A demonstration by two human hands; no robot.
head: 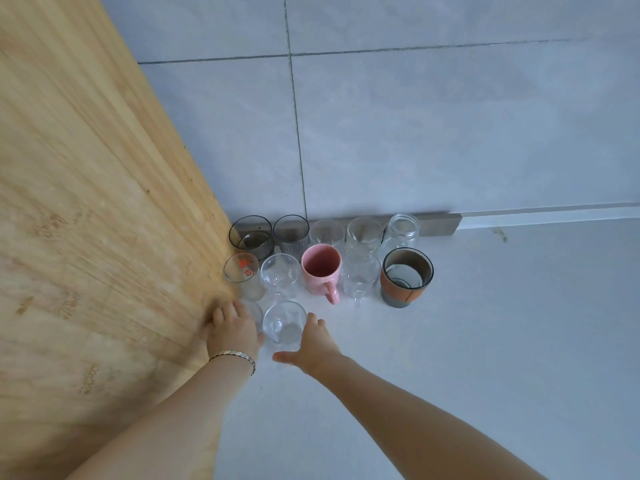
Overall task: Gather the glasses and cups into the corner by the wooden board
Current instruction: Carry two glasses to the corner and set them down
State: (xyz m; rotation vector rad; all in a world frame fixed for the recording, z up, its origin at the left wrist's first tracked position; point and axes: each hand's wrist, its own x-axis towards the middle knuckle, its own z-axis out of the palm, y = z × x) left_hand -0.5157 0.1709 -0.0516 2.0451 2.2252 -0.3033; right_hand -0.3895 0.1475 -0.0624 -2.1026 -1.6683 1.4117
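Several glasses and cups stand in rows in the corner beside the upright wooden board [86, 202]. Among them are a pink mug [320, 268], a glass with a red print [241, 275] and a glass in a brown sleeve [407, 275]. In front of these rows stands a clear glass [284, 322]. My right hand [311, 344] cups its right side, fingers at the rim and thumb spread below it. My left hand [232, 327], with a bracelet on its wrist, lies over a small clear glass [255, 314] against the board and hides most of it.
The back row along the grey tiled wall [415, 116] holds a smoked bowl-shaped glass [251, 237], a grey ribbed glass [291, 232], two clear glasses and a clear jar [401, 232]. The white counter [502, 341] stretches to the right.
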